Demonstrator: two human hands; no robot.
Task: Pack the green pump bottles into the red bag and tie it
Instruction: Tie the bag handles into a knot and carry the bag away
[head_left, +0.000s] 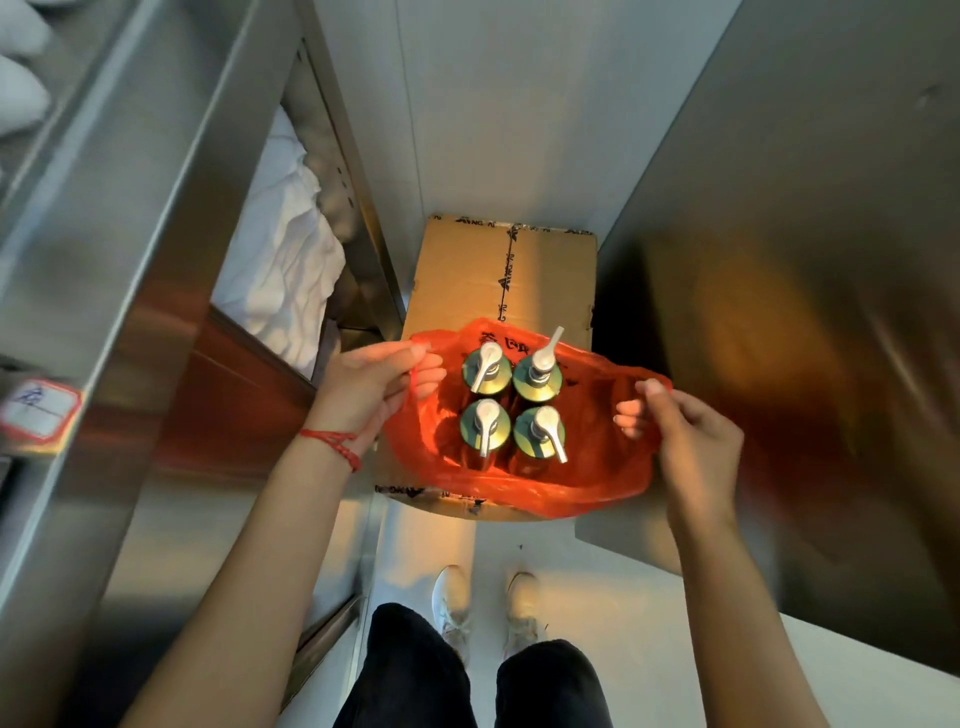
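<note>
We look straight down at a red bag (519, 488) standing open on a closed cardboard box (498, 270) on the floor, in a narrow gap between metal cabinets; inside the bag four green pump bottles (485, 431) stand upright in a two-by-two block, touching one another, their silver pump heads pointing different ways; our left hand (374, 384) pinches the bag's left rim between thumb and fingers; our right hand (685, 436) pinches the right rim the same way, so both hands are closed on plastic, holding the mouth wide; a red string bracelet (332, 444) circles the left wrist. We judge the film thin, soft and a little slippery, likely to stretch or tear under load; the four bottles together are probably fairly heavy and rigid, with pump spouts that could snag or poke the plastic; so the place to take hold is the loose rim on each side, gathered well above the pump heads, with enough slack to knot; any lift should be gentle.
</note>
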